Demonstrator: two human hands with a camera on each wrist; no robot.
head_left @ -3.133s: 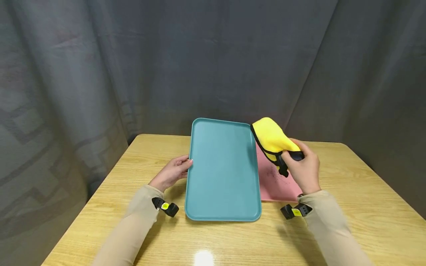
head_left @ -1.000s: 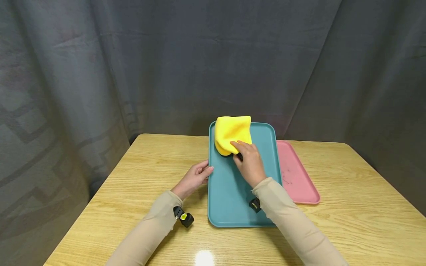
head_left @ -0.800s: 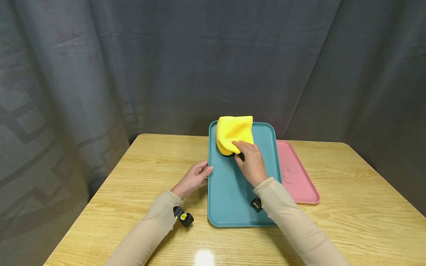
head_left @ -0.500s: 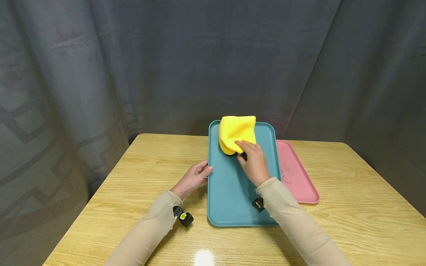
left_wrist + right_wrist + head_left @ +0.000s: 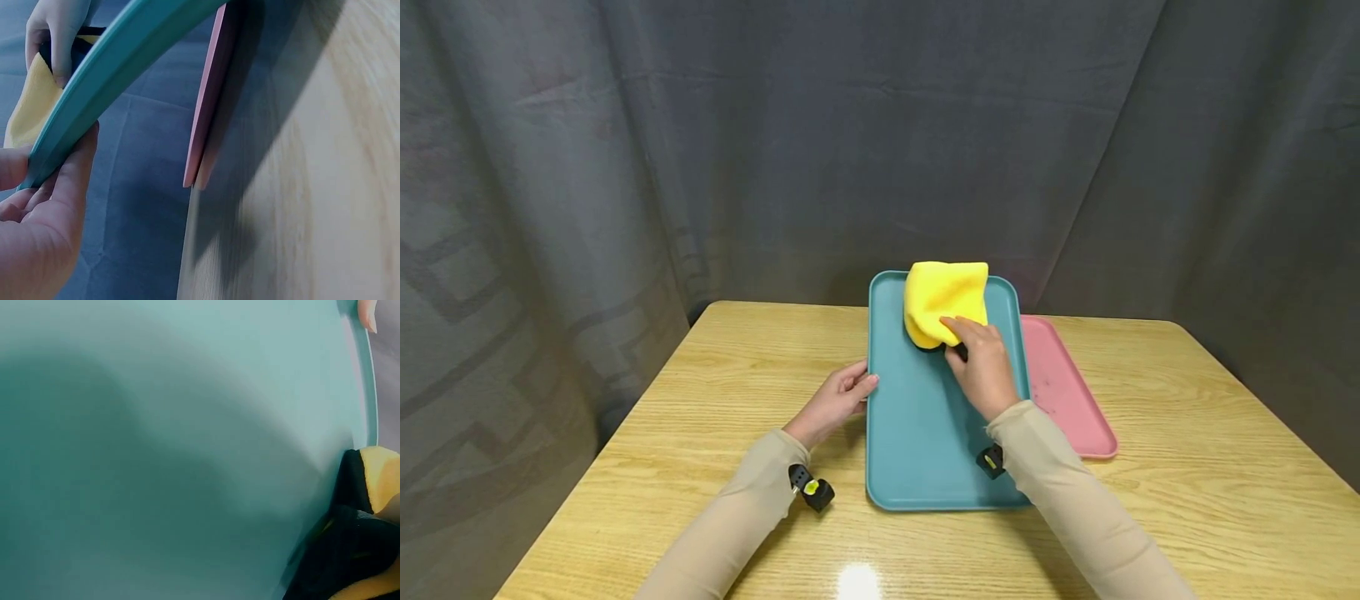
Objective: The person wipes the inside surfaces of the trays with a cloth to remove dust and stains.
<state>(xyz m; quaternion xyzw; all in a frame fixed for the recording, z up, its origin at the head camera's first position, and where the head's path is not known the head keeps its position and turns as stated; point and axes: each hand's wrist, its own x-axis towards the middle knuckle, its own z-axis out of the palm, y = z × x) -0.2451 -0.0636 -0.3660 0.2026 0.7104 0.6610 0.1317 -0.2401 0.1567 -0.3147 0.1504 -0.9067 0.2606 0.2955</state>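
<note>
My left hand (image 5: 832, 402) grips the left rim of a teal tray (image 5: 921, 442), thumb above and fingers beneath. In the left wrist view the teal tray (image 5: 94, 94) is held up off the table and tilted. My right hand (image 5: 981, 368) pinches a folded yellow cloth with black edging (image 5: 945, 298) against the upper part of the tray. The right wrist view shows the cloth's black trim (image 5: 347, 544) close to the tray's surface. A fingertip of my left hand (image 5: 369, 314) shows over the rim there. The cloth's underside is hidden.
A pink tray (image 5: 1067, 392) with small dark marks lies on the wooden table (image 5: 1195, 450), partly covered by the teal tray in the head view. Grey curtains (image 5: 880, 150) hang behind the table. A black wrist camera (image 5: 812, 487) sits on the left sleeve.
About three seconds ago the cloth was at the teal tray's right side; then it appeared at its upper left. Over the last second my right hand slid it rightward. The teal tray shifted right earlier.
</note>
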